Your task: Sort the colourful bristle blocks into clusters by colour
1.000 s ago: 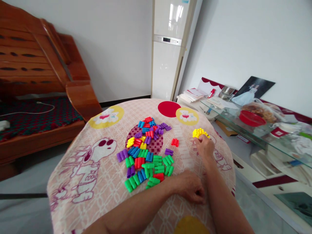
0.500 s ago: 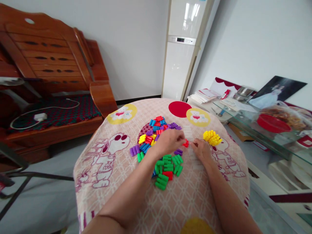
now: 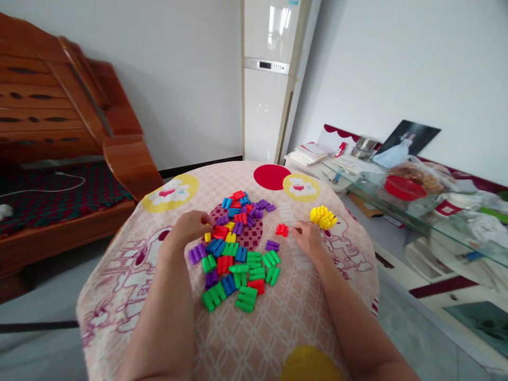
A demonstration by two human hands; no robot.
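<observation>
My left hand (image 3: 190, 226) is at the left edge of a pile of plastic building blocks, its fingers closed on a yellow block (image 3: 208, 237) that they partly cover. Red, blue, purple and green blocks lie close by, among them a red block (image 3: 220, 232). My right hand (image 3: 308, 236) rests on the cloth with thumb and fingers curled together; whatever they hold, if anything, is hidden. Just left of its fingertips lies a small red block piece (image 3: 282, 229). Beyond that hand stands a bumpy yellow cluster of joined blocks (image 3: 323, 217).
Green blocks (image 3: 246, 299) spread along the near side of the pile on the round, cloth-covered table (image 3: 254, 344). A lone purple block (image 3: 272, 245) lies right of the pile. At the right stands a glass-topped cabinet (image 3: 428, 227); a wooden bench (image 3: 127, 164) is at the left.
My left hand has left the small red piece and moved left to the yellow block at the pile's edge. My right hand stays near the red piece. The view has turned right.
</observation>
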